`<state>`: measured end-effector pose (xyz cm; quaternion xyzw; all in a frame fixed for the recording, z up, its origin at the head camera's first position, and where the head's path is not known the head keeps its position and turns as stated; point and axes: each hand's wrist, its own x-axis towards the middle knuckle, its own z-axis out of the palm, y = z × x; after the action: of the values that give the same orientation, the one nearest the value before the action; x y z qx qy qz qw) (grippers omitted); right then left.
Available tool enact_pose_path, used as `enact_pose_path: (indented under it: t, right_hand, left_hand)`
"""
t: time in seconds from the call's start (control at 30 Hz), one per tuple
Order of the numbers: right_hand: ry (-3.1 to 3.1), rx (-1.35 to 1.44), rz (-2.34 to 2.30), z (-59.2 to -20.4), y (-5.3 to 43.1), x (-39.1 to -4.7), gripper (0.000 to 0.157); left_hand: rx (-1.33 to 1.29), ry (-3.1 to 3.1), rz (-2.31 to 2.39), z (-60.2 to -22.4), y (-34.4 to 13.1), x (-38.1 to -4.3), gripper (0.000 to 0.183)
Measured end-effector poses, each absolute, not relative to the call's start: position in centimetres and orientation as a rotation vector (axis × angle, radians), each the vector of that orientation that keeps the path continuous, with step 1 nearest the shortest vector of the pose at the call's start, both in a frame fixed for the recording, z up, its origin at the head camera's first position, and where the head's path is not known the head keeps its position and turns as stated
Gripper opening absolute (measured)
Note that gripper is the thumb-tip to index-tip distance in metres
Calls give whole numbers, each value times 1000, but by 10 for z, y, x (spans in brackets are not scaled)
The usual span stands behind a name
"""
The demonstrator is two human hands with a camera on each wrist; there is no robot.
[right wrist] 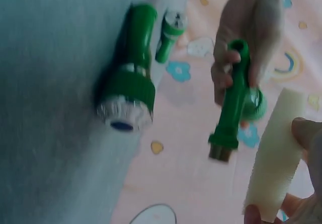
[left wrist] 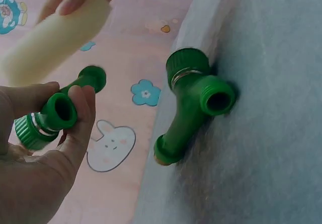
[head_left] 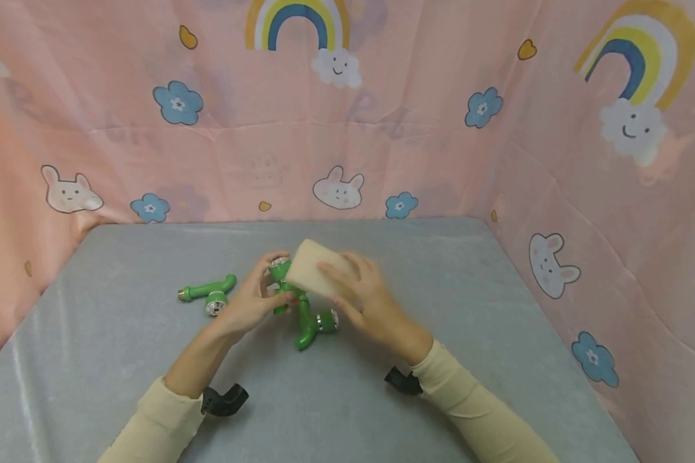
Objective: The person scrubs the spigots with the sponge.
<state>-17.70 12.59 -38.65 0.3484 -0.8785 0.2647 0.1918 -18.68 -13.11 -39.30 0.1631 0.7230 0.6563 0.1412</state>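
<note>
My left hand (head_left: pixel 249 302) grips a green plastic tap (right wrist: pixel 234 103) with a silver-capped knob, raised above the table. The right wrist view shows its brass-coloured threaded end, and the left wrist view its open spout. Opposite, my right hand (head_left: pixel 376 305) holds a pale cream sponge (head_left: pixel 318 267) between thumb and fingers. From the head the sponge overlaps the held tap, while the right wrist view shows a gap between them. A second green tap (head_left: pixel 308 325) lies on the table just below the hands. To the left of my left hand lies a third green tap (head_left: pixel 205 292).
Grey cloth covers the table (head_left: pixel 324 399). Pink printed curtains (head_left: pixel 428 154) hang behind it and along the sides. Black curved mounts (head_left: pixel 226 400) are fixed at both wrists.
</note>
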Motion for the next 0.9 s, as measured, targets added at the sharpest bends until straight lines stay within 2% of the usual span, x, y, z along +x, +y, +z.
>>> enact_pose_path:
  t: [0.3, 0.53, 0.7, 0.9]
  right_hand:
    - [-2468, 989, 662, -391, 122, -174, 48]
    - [-2514, 867, 606, -391, 134, -183, 49]
    - [-2510, 819, 629, -387, 141, -185, 49]
    - [-2416, 952, 659, -383, 134, -179, 47]
  left_hand:
    - [381, 2045, 1926, -395, -125, -185, 79]
    - [258, 2118, 1931, -396, -129, -186, 63]
    - [210, 2167, 1925, -399, -128, -188, 60]
    - [239, 2182, 1947, -403, -121, -187, 47]
